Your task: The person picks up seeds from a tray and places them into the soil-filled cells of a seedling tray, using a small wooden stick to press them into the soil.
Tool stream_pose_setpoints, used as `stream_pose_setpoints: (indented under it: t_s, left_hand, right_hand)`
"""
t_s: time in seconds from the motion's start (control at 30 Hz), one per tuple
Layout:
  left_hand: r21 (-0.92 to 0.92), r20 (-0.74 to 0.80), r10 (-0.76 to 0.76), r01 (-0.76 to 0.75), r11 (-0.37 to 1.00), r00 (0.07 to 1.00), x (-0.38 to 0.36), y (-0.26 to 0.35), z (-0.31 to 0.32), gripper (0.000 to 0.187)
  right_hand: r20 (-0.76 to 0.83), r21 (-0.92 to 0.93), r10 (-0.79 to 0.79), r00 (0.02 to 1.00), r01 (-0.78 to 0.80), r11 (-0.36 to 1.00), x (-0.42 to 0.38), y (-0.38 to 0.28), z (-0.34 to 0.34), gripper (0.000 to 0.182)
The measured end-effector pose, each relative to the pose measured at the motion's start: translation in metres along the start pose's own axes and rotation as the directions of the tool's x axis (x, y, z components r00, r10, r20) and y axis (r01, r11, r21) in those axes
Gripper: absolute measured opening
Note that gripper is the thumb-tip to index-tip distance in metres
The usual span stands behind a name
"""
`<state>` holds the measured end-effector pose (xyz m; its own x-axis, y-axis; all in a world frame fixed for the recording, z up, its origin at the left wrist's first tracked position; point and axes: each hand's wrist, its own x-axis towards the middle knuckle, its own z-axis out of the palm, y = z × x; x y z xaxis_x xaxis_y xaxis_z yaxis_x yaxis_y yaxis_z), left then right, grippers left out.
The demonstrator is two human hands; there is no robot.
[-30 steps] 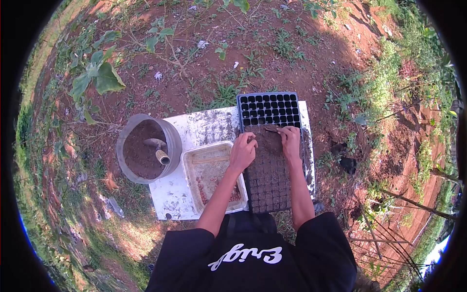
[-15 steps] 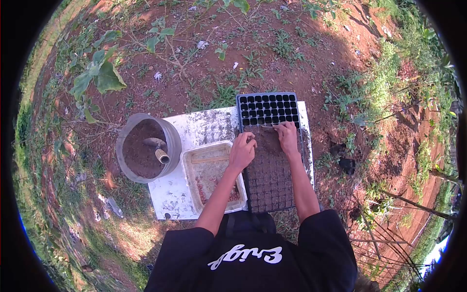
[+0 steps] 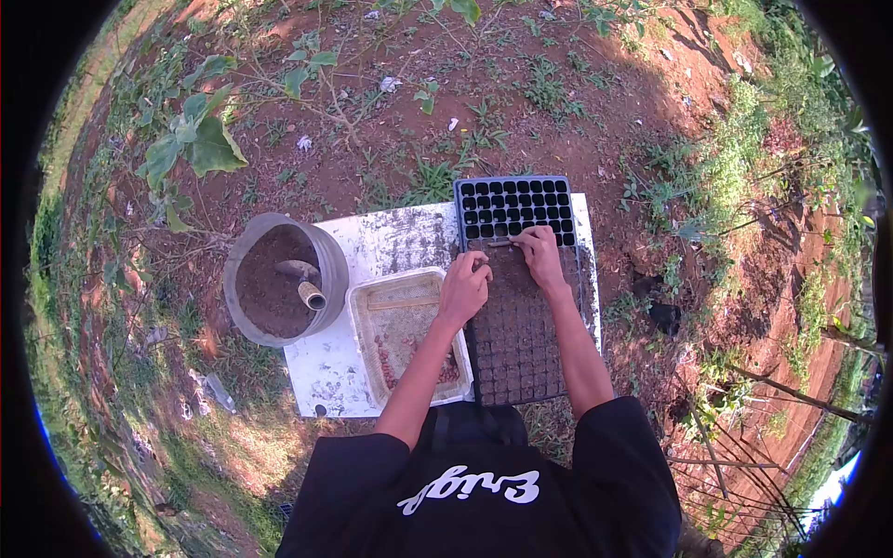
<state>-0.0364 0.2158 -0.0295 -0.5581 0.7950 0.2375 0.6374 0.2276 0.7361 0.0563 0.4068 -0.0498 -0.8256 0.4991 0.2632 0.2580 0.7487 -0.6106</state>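
Note:
A black seedling tray (image 3: 514,179) lies lengthwise before me on a white board. Its far rows have bare cells, while dark soil (image 3: 517,339) covers the middle and near rows. My right hand (image 3: 541,258) is closed in a pinch on a thin stick (image 3: 500,244), held nearly level at the border between soil and bare cells. Curled fingers make up my left hand (image 3: 464,286), over the tray's left edge; anything inside them is hidden. Under my left forearm sits a pale rectangular basin (image 3: 356,321) with small reddish seeds (image 3: 386,365) on its bottom.
Left of the basin stands a round grey bucket (image 3: 244,312) of soil, with a trowel (image 3: 302,279) resting in it. The white board (image 3: 321,377) carries these things on reddish ground. A leafy plant (image 3: 200,144) reaches in from the upper left.
My right hand has shifted slightly left and away from me, with the thin stick along the soil's far edge. My left hand stays almost where it was.

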Motion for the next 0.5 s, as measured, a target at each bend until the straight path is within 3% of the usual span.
stream_pose_setpoints:
  t_s: [0.17,0.27,0.33,0.37,0.43,0.5]
  left_hand:
    - [-0.013,-0.004,-0.007,0.007,1.0,1.0,-0.001,-0.002,0.003,0.005]
    - [-0.018,0.001,-0.001,0.001,1.0,1.0,0.0,-0.001,0.003,0.005]
    - [-0.019,0.01,0.004,-0.003,1.0,1.0,0.002,0.001,0.002,0.006]
    - [-0.018,0.002,0.009,-0.009,1.0,1.0,0.002,0.002,0.002,0.006]
    - [-0.015,0.0,0.017,-0.017,1.0,1.0,0.0,0.002,0.002,0.006]
    - [-0.002,0.013,0.014,-0.014,1.0,1.0,0.001,0.001,0.002,0.006]
  right_hand:
    - [0.107,-0.033,-0.122,0.987,0.126,0.992,-0.014,-0.002,-0.022,0.017]
    - [0.08,0.042,-0.081,0.993,0.078,0.996,-0.022,0.003,-0.027,0.016]
    - [-0.09,-0.012,0.064,0.994,-0.065,0.998,-0.024,0.009,-0.028,0.016]
    - [-0.092,-0.011,0.068,0.993,-0.069,0.998,-0.025,0.013,-0.028,0.016]
    - [-0.213,-0.121,0.203,0.956,-0.232,0.965,-0.025,0.02,-0.025,0.015]
    - [-0.231,-0.132,0.197,0.953,-0.232,0.964,-0.027,0.022,-0.024,0.014]
